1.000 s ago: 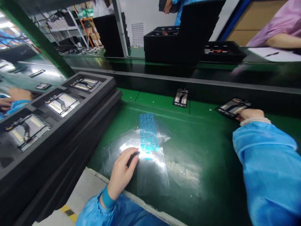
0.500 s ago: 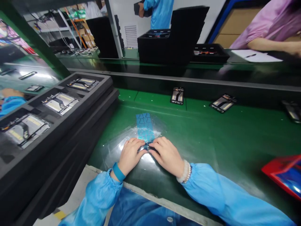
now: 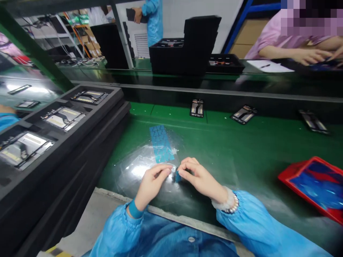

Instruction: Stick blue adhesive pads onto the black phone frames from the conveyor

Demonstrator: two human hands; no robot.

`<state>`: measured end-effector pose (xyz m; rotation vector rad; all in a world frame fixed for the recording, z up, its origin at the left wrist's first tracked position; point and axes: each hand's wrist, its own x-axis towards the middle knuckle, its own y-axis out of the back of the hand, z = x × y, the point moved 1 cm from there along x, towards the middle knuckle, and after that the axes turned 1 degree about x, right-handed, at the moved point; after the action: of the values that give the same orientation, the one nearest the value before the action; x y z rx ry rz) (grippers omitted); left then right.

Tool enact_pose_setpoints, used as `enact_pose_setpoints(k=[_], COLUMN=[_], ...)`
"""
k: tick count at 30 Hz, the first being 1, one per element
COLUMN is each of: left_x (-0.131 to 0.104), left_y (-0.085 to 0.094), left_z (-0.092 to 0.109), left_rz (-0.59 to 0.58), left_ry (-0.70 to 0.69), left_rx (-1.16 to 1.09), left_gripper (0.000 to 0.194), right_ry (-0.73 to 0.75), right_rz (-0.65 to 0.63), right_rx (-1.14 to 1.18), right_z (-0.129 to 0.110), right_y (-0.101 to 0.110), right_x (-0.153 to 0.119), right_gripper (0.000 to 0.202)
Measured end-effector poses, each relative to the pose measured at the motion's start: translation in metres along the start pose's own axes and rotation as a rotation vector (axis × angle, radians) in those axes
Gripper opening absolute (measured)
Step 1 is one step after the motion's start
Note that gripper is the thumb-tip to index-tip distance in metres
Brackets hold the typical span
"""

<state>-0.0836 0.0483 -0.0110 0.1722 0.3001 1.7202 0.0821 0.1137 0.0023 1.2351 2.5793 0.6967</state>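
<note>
Between finger and thumb, my right hand (image 3: 197,176) pinches a small blue film piece (image 3: 178,176), which hangs just above the bench. My left hand (image 3: 154,180) is close beside it, thumb and forefinger pressed together. Whatever lies between those left fingertips is too small to make out. Just beyond both hands is a blue sheet of die-cut film pieces (image 3: 161,142). Under it spreads a shiny clear plastic sheet (image 3: 128,167) on the green bench.
A stack of black foam trays (image 3: 103,110) holding phone screen assemblies (image 3: 64,117) stands at left. More screen assemblies (image 3: 197,108) lie along the back ledge. At right is a red bin (image 3: 288,175) with blue film scraps. Across the bench, a person in pink (image 3: 278,39) works.
My hands have drawn slightly apart, and the blue piece now hangs from my right fingers. The view has shifted, showing more of the red bin.
</note>
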Motion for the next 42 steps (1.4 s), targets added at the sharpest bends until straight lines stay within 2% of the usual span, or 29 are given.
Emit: enact_pose_setpoints(k=[5, 8, 10, 14, 18, 24, 26, 28, 30, 31, 33, 34, 36, 38, 40, 42], left_x=[-0.009, -0.009, -0.009, -0.012, -0.011, -0.010, -0.010, -0.007, -0.003, -0.001, 0.002, 0.003, 0.002, 0.000, 0.000, 0.002], left_y=[-0.030, -0.036, -0.038, -0.039, -0.040, -0.042, -0.043, -0.042, -0.037, -0.035, -0.030, -0.029, -0.030, -0.033, -0.036, -0.036], left_z=[0.004, 0.002, 0.002, 0.005, 0.006, 0.003, 0.003, 0.003, 0.002, 0.000, -0.007, -0.011, -0.019, -0.024, -0.023, -0.018], left_rz=[0.026, 0.104, 0.145, 0.126, 0.071, 0.078, 0.094, 0.115, 0.151, 0.178, 0.221, 0.232, 0.218, 0.212, 0.196, 0.181], left_ry=[0.135, 0.175, 0.195, 0.234, 0.310, 0.332, 0.310, 0.275, 0.208, 0.172, 0.120, 0.114, 0.118, 0.124, 0.134, 0.146], left_rx=[-0.234, -0.331, -0.389, -0.492, -0.573, -0.553, -0.535, -0.511, -0.450, -0.411, -0.336, -0.314, -0.296, -0.284, -0.280, -0.280], left_gripper=[0.016, 0.018, 0.021, 0.030, 0.035, 0.037, 0.034, 0.030, 0.035, 0.046, 0.071, 0.076, 0.069, 0.056, 0.049, 0.046], right_ry=[-0.090, -0.154, -0.226, -0.359, -0.411, -0.369, -0.322, -0.249, -0.195, -0.188, -0.226, -0.264, -0.379, -0.503, -0.596, -0.644], right_rz=[0.076, 0.218, 0.308, 0.222, 0.224, 0.223, 0.218, 0.195, 0.207, 0.240, 0.366, 0.442, 0.579, 0.674, 0.719, 0.736], right_rx=[0.055, 0.218, 0.366, 0.626, 0.777, 0.727, 0.635, 0.437, 0.118, -0.041, -0.270, -0.329, -0.425, -0.483, -0.517, -0.548], right_z=[0.002, 0.002, 0.001, 0.001, 0.003, -0.001, -0.004, -0.005, 0.000, 0.005, 0.020, 0.030, 0.050, 0.068, 0.083, 0.094], right_y=[0.000, -0.003, -0.006, -0.016, -0.023, -0.027, -0.026, -0.018, 0.001, 0.016, 0.053, 0.072, 0.106, 0.127, 0.133, 0.133], right_x=[-0.012, -0.019, -0.025, -0.034, -0.036, -0.038, -0.040, -0.035, -0.018, -0.003, 0.036, 0.059, 0.107, 0.148, 0.177, 0.192], right_gripper=[0.018, 0.017, 0.030, 0.034, 0.037, 0.034, 0.031, 0.028, 0.026, 0.024, 0.022, 0.032, 0.067, 0.088, 0.081, 0.057])
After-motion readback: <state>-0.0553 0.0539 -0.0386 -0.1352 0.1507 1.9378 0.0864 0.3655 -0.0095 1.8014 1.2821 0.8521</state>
